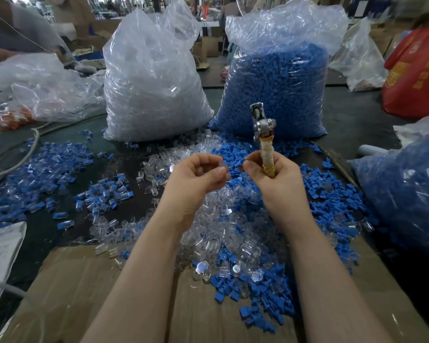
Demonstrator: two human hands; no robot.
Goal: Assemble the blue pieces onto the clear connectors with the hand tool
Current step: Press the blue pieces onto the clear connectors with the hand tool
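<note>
Left hand (196, 175): fingers curled, pinching what looks like a clear connector (224, 166) above the loose pile (223, 233). Right hand (273, 177): fist wrapped round taped hand tool (262, 134), metal head upright. Blue pieces (332, 194) scattered alongside, on table (352, 107).

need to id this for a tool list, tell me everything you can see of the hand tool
The hand tool is a slim plier-like tool with a bare, worn silvery metal head and a pivot joint. Its handle is wrapped in yellowish tape or cloth. It stands nearly upright, head up, gripped at the handle by the right hand, before the bag of blue pieces.
</note>
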